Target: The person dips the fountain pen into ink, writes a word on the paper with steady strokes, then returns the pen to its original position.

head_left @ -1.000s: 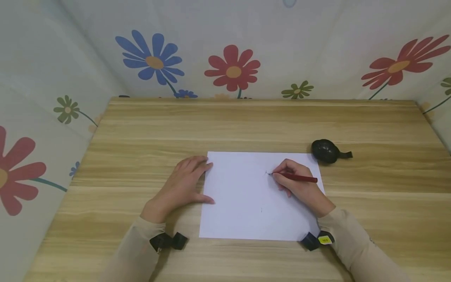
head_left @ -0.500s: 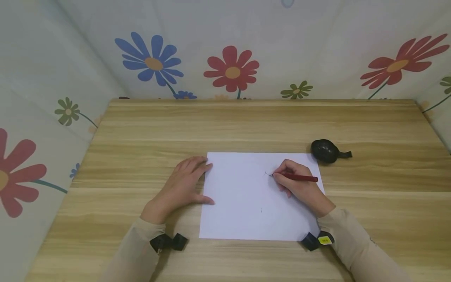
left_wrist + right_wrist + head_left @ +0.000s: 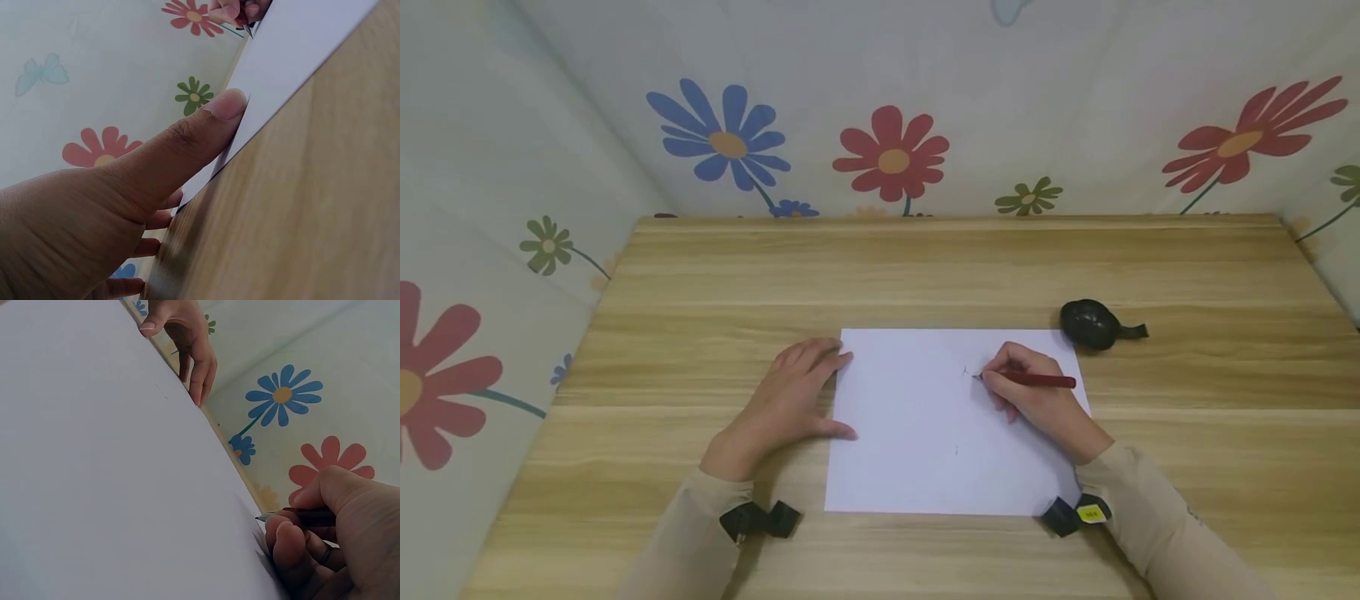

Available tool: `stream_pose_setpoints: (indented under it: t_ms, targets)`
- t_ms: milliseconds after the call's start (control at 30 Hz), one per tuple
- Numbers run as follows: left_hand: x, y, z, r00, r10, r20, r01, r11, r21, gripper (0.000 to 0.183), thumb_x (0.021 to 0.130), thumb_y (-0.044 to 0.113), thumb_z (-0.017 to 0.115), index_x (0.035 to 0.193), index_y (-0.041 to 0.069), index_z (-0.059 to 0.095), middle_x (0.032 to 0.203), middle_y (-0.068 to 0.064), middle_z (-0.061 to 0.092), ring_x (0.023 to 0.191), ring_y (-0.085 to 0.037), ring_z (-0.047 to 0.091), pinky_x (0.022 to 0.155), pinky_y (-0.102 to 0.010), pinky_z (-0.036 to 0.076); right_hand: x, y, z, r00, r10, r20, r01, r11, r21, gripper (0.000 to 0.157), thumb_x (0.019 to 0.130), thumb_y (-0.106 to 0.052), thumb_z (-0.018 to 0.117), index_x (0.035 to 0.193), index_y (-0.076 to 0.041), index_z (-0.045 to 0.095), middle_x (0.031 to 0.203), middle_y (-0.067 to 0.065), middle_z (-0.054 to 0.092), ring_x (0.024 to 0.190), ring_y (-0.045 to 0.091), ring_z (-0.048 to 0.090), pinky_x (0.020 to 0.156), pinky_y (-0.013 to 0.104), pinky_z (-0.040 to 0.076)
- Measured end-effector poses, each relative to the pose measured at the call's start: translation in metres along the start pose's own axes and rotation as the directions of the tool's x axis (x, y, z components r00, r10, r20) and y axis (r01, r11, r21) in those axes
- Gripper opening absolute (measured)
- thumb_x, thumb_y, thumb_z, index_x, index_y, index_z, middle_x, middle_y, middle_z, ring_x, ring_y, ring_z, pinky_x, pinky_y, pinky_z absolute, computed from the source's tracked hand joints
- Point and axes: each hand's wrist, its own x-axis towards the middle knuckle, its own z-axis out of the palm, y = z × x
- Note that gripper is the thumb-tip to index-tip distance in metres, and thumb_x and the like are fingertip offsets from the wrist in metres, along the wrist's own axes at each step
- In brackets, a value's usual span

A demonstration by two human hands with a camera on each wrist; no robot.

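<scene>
A white sheet of paper lies flat on the wooden table. My right hand pinches a dark red pen between thumb and fingers, its tip at the upper right part of the sheet. Beside the tip are small dark marks, and one more short stroke shows lower down. In the right wrist view the pen's pointed metal tip meets the paper. My left hand rests at the sheet's left edge with fingers spread; the thumb and a fingertip touch the paper.
A black rounded object with a short neck, perhaps an ink bottle or a filled balloon, lies at the sheet's top right corner. Both wrists wear black camera units. Behind the wooden table hangs a flower-patterned curtain.
The head view has tilted up slightly, so everything sits a little lower. The right hand's pen tip has shifted only minutely near the small marks; the left hand stays in place.
</scene>
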Motion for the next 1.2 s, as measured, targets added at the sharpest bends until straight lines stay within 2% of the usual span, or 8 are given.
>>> stream_pose_setpoints:
  t_ms: [300,533,800,967,1200]
  targets:
    - [0.005,-0.001,0.003,0.999,0.031,-0.018,-0.03,0.999,0.01,0.102,0.057,0.064,0.079,0.137,0.007,0.052,0.145,-0.014,0.044,0.135,-0.034,0.039,0.114,-0.054,0.032,-0.004,-0.002,-0.006,1.0,0.0,-0.028,0.001,0.999,0.051,0.014,0.092,-0.011,0.062,0.098,0.001,0.057,0.067,0.011,0.061,0.048,0.016,0.056,0.041,0.029,0.051]
    - [0.006,0.001,0.001,0.999,0.032,-0.013,-0.031,0.999,0.019,0.101,0.058,0.064,0.08,0.136,0.007,0.052,0.144,-0.014,0.045,0.135,-0.034,0.04,0.114,-0.053,0.032,-0.007,-0.007,-0.007,1.0,-0.01,-0.03,0.01,1.0,0.022,0.018,0.09,-0.011,0.065,0.103,0.0,0.06,0.067,0.013,0.061,0.047,0.017,0.056,0.042,0.029,0.051]
    - [0.006,0.003,0.001,1.0,0.031,-0.002,-0.031,0.999,0.008,0.101,0.058,0.063,0.08,0.137,0.007,0.052,0.144,-0.013,0.045,0.136,-0.033,0.039,0.114,-0.053,0.032,-0.01,-0.017,-0.009,0.999,-0.002,-0.034,0.0,0.999,-0.034,0.019,0.09,-0.017,0.067,0.103,-0.005,0.064,0.07,0.018,0.065,0.044,0.02,0.057,0.038,0.032,0.049]
    - [0.005,0.004,0.0,0.999,0.04,-0.014,-0.04,0.999,0.012,0.1,0.057,0.061,0.081,0.135,0.006,0.053,0.143,-0.015,0.045,0.135,-0.034,0.04,0.113,-0.054,0.032,-0.014,-0.019,-0.009,0.998,-0.054,-0.034,0.052,0.997,-0.059,0.018,0.089,-0.011,0.067,0.104,-0.003,0.065,0.07,0.018,0.064,0.046,0.019,0.059,0.039,0.031,0.05]
    - [-0.003,0.001,0.0,1.0,-0.001,0.006,0.001,1.0,0.029,0.1,0.058,0.062,0.08,0.137,0.007,0.052,0.145,-0.014,0.044,0.136,-0.034,0.038,0.115,-0.053,0.031,-0.013,-0.023,-0.007,0.987,-0.158,0.021,0.159,0.98,-0.117,0.02,0.087,-0.003,0.066,0.107,0.002,0.063,0.071,0.017,0.065,0.051,0.014,0.059,0.047,0.027,0.054]
